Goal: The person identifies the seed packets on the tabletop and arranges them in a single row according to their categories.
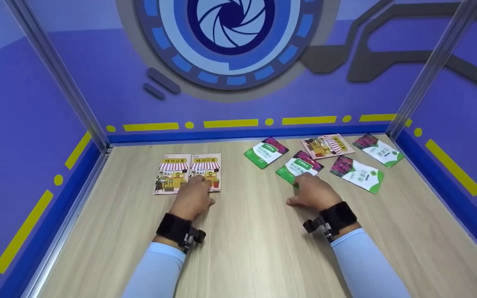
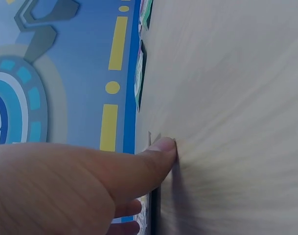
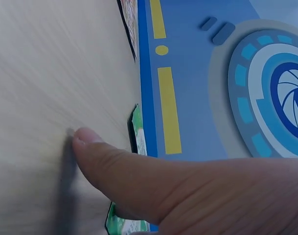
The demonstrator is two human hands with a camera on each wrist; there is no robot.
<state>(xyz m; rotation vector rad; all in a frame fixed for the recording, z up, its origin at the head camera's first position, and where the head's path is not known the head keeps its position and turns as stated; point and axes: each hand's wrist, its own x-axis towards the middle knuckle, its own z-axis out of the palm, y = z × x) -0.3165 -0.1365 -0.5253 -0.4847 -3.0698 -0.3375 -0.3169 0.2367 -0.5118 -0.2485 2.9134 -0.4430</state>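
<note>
My left hand (image 1: 193, 198) rests its fingertips on the lower part of a pink packet (image 1: 206, 165) printed with a striped shop awning. A matching pink packet (image 1: 170, 174) lies flat right beside it on the left. My right hand (image 1: 316, 193) is over the lower edge of a green packet with magenta flowers (image 1: 299, 166), fingertips at that edge. In the left wrist view the thumb (image 2: 158, 161) reaches down to the tabletop beside the packet. The right thumb (image 3: 109, 161) stretches out beside the green packet in the right wrist view.
Farther back lies another green packet (image 1: 266, 152). To the right are a third pink packet (image 1: 327, 146) and two white packets with magenta flowers, one nearer (image 1: 357, 174) and one farther (image 1: 378, 150). Blue-purple panels (image 1: 238, 111) wall the wooden table (image 1: 246, 244) at back and sides.
</note>
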